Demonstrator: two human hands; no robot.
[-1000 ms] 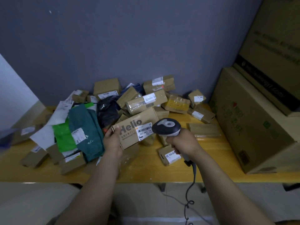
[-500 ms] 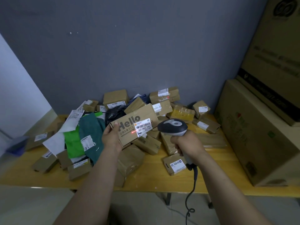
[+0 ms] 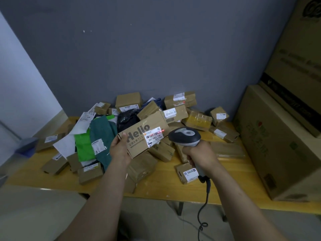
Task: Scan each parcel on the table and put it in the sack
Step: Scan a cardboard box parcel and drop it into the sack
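The red laser dot [image 3: 163, 130] was found shifted to the right edge of the label [image 3: 154, 136]. The Hello carton [image 3: 139, 136] was gripped by the left hand [image 3: 120, 150] above the table [image 3: 165, 186]; the barcode scanner [image 3: 185, 136] was clasped by the right hand [image 3: 199, 153].

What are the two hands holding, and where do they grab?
Left hand holds the Hello box by its left end; right hand grips the scanner by its handle.

Stacked cartons [image 3: 281, 140] stand beside the grey wall [image 3: 156, 49]; far left, a bluish object [image 3: 26, 145], indistinct.
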